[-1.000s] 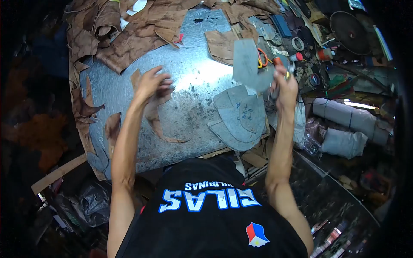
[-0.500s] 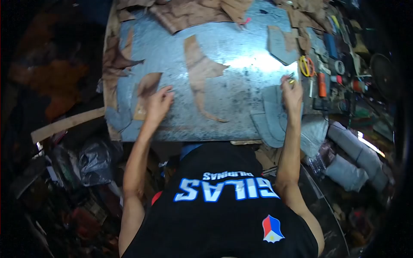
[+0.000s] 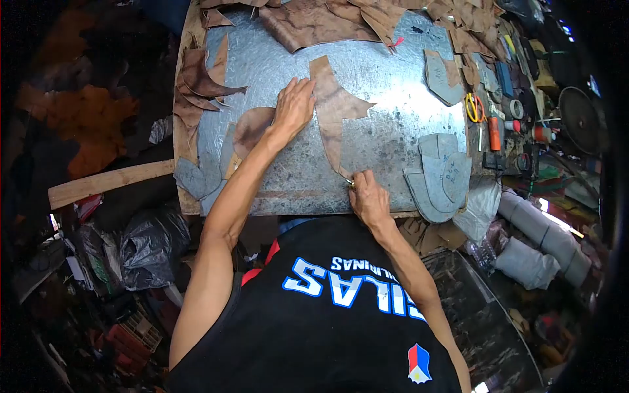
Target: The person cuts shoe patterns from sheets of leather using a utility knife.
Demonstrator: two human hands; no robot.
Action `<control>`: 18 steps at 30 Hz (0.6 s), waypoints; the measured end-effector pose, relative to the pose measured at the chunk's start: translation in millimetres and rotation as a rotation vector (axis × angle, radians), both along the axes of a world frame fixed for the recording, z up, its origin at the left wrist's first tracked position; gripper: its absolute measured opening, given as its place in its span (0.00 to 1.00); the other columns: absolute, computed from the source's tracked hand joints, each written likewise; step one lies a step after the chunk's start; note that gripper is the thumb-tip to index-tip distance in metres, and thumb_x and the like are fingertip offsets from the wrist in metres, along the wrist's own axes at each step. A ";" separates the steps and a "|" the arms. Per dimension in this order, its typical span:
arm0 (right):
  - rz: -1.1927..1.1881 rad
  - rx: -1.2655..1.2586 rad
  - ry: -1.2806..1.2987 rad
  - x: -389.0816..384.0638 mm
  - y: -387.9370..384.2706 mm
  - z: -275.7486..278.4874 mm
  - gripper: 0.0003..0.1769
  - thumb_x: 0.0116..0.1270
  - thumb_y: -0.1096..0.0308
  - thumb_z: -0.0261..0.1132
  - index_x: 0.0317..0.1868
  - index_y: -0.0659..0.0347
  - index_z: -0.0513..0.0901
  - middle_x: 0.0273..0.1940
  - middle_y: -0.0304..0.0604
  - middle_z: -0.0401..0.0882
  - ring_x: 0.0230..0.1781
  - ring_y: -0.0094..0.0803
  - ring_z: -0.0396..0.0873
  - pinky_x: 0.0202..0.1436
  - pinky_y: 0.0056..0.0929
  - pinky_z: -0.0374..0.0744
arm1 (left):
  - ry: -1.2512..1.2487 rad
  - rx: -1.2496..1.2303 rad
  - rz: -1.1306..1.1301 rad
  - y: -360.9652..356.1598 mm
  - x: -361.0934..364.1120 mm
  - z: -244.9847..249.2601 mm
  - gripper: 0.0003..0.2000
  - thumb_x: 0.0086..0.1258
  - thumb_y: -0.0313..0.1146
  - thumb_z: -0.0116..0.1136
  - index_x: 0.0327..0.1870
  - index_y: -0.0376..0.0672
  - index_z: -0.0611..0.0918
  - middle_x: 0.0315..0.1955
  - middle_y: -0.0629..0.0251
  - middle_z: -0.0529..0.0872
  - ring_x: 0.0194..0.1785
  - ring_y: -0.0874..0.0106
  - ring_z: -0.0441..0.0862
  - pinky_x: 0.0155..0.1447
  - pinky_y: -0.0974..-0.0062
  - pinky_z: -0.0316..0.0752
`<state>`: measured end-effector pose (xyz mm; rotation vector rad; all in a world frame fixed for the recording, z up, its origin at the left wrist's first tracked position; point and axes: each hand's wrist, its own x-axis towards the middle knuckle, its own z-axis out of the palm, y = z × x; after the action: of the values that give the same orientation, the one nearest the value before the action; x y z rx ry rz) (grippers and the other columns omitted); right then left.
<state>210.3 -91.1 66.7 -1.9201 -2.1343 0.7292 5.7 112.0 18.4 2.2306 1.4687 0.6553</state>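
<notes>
A curved brown leather piece lies on the metal-topped table, its thin tail running toward me. My left hand rests flat at its upper left edge, fingers stretched out. My right hand is closed at the tip of the tail, near the table's front edge. A small tool with a yellow part shows at its fingertips; most of it is hidden by the fingers. Under my left wrist lies a rounded brown leather piece, partly covered by the hand.
Grey patterns with markings lie at the right, another pattern farther back. A large leather sheet covers the back; scraps lie left. Scissors and an orange-red tool sit at the right edge.
My right hand has come from the grey patterns at the right to the tail of the leather. My left hand has moved up and right onto the leather's edge. The view has shifted slightly.
</notes>
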 end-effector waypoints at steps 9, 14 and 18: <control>-0.133 -0.034 -0.024 1.5 -57.6 21.1 0.15 0.56 0.70 0.71 0.41 0.60 0.76 0.36 0.51 0.75 0.35 0.55 0.81 0.35 0.48 0.79 | 0.064 0.020 -0.170 -3.9 7.5 -7.5 0.21 0.71 0.36 0.58 0.64 0.43 0.78 0.67 0.49 0.73 0.74 0.45 0.63 0.74 0.49 0.59; -0.368 -0.027 -0.065 33.1 -144.9 27.9 0.10 0.59 0.67 0.69 0.36 0.61 0.80 0.31 0.51 0.78 0.32 0.54 0.80 0.33 0.46 0.77 | 0.099 0.024 -0.232 -17.6 10.4 -8.5 0.23 0.70 0.40 0.61 0.64 0.42 0.77 0.70 0.45 0.68 0.75 0.43 0.59 0.74 0.46 0.57; -0.680 -0.145 -0.071 44.3 -184.0 25.7 0.15 0.65 0.61 0.69 0.33 0.66 0.79 0.27 0.55 0.79 0.29 0.53 0.80 0.32 0.44 0.76 | 0.119 0.025 -0.039 -2.3 11.0 -10.5 0.31 0.67 0.45 0.63 0.69 0.40 0.72 0.71 0.43 0.65 0.75 0.41 0.58 0.74 0.45 0.56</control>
<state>254.5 -275.1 92.4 -2.5510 -1.3186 0.6798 16.7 109.8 7.9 2.3473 1.4756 0.5393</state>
